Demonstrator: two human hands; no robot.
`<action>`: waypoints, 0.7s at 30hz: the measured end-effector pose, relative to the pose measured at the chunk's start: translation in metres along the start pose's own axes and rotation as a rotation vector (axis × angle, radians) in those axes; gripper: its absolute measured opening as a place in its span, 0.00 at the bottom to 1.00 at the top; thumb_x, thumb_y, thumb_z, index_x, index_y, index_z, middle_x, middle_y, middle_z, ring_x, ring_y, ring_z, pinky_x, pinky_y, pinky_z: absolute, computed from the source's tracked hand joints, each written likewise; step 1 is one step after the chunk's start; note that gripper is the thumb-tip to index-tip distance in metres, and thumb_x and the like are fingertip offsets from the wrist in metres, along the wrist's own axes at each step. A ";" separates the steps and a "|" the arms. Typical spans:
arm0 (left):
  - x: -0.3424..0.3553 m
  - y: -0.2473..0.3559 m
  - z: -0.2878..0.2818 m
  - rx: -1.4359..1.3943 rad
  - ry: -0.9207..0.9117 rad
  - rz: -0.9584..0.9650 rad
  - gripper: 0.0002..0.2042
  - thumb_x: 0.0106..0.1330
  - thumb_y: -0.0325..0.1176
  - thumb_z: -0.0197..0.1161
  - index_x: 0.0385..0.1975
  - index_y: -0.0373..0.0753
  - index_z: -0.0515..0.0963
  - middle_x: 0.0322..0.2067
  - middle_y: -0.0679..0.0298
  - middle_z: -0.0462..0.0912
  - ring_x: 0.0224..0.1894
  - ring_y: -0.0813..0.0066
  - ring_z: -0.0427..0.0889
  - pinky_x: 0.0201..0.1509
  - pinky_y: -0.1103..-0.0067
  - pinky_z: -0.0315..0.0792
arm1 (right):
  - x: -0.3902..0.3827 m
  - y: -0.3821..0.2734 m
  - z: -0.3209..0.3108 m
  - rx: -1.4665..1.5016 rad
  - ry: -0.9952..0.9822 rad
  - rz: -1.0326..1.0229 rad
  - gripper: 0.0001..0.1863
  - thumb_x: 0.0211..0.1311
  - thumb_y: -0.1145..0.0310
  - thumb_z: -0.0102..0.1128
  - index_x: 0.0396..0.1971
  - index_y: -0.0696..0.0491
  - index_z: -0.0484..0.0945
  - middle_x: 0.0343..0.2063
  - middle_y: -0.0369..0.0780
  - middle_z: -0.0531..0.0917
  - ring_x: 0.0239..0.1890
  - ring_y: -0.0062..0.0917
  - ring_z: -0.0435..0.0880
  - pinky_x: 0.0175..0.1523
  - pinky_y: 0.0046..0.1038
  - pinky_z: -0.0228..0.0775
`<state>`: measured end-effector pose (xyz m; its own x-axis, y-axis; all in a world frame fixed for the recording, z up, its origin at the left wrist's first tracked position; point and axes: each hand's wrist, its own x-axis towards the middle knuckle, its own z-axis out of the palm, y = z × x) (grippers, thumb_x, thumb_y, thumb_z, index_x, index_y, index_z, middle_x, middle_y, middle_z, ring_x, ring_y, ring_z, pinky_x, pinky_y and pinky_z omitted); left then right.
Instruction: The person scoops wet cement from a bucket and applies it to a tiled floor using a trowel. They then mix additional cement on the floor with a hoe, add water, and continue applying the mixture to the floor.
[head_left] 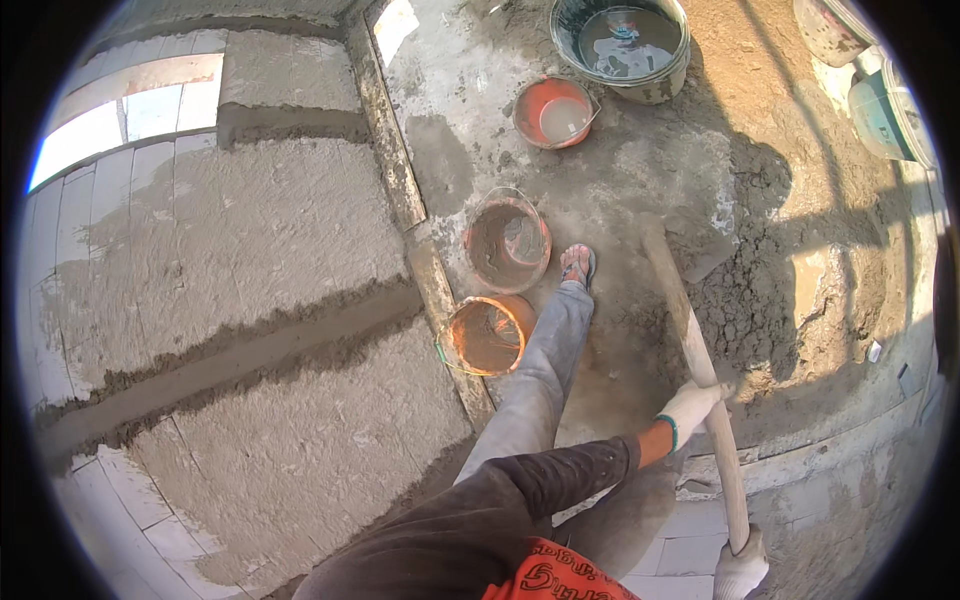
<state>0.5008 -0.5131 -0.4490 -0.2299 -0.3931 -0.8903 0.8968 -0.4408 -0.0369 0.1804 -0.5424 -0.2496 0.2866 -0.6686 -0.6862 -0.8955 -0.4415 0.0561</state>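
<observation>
The left grip (695,407) is closed around the middle of a long wooden handle (706,365), and the right grip (741,566) wraps its lower end; both wear pale gloves. Holding it at two points well apart probably gives leverage and steers the far end. The handle slopes up and away, its far end at the edge of wet grey mortar (745,310) spread on the ground; the tool's head is hard to make out against the mix. A sandalled foot (577,265) is set forward, likely for balance, just beside a mortar-holding bucket (545,237) and near an orange bucket (520,318). Both stand left of the mortar, seemingly to keep them close by yet clear of the handle
</observation>
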 end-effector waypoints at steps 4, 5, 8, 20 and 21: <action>-0.004 0.166 -0.082 0.175 0.337 0.238 0.42 0.74 0.56 0.70 0.77 0.35 0.63 0.73 0.49 0.70 0.71 0.48 0.73 0.68 0.56 0.75 | 0.112 -0.129 -0.065 -0.038 -0.034 0.029 0.33 0.59 0.67 0.77 0.65 0.51 0.77 0.38 0.50 0.88 0.41 0.51 0.91 0.46 0.50 0.83; 0.007 0.200 -0.112 0.110 0.293 0.302 0.41 0.76 0.55 0.68 0.79 0.35 0.61 0.78 0.47 0.64 0.75 0.44 0.70 0.68 0.55 0.75 | 0.132 -0.155 -0.081 -0.026 -0.051 0.003 0.33 0.59 0.67 0.77 0.65 0.50 0.76 0.38 0.50 0.88 0.41 0.51 0.91 0.46 0.50 0.83; 0.040 0.305 -0.213 -0.285 0.236 0.433 0.39 0.84 0.51 0.58 0.83 0.35 0.49 0.82 0.38 0.51 0.80 0.34 0.62 0.74 0.46 0.71 | 0.167 -0.239 -0.127 -0.087 -0.123 -0.035 0.33 0.60 0.68 0.77 0.66 0.50 0.76 0.39 0.51 0.88 0.41 0.51 0.92 0.46 0.48 0.84; 0.208 0.546 -0.333 -0.582 0.263 0.526 0.37 0.81 0.42 0.63 0.80 0.32 0.52 0.76 0.33 0.58 0.79 0.33 0.61 0.78 0.37 0.64 | 0.266 -0.331 -0.227 -0.076 -0.033 0.302 0.25 0.43 0.73 0.73 0.48 0.52 0.89 0.32 0.49 0.90 0.34 0.41 0.93 0.45 0.38 0.84; 0.221 0.552 -0.348 -0.544 0.250 0.567 0.29 0.83 0.36 0.60 0.76 0.28 0.59 0.71 0.32 0.67 0.74 0.31 0.72 0.73 0.38 0.74 | 0.272 -0.336 -0.232 -0.081 -0.032 0.314 0.25 0.42 0.73 0.73 0.48 0.52 0.89 0.31 0.49 0.90 0.34 0.41 0.93 0.44 0.38 0.84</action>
<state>1.0772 -0.5623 -0.8243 0.3465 -0.2190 -0.9121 0.9238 0.2485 0.2913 0.6382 -0.7151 -0.2869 -0.0109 -0.7610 -0.6487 -0.9080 -0.2641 0.3252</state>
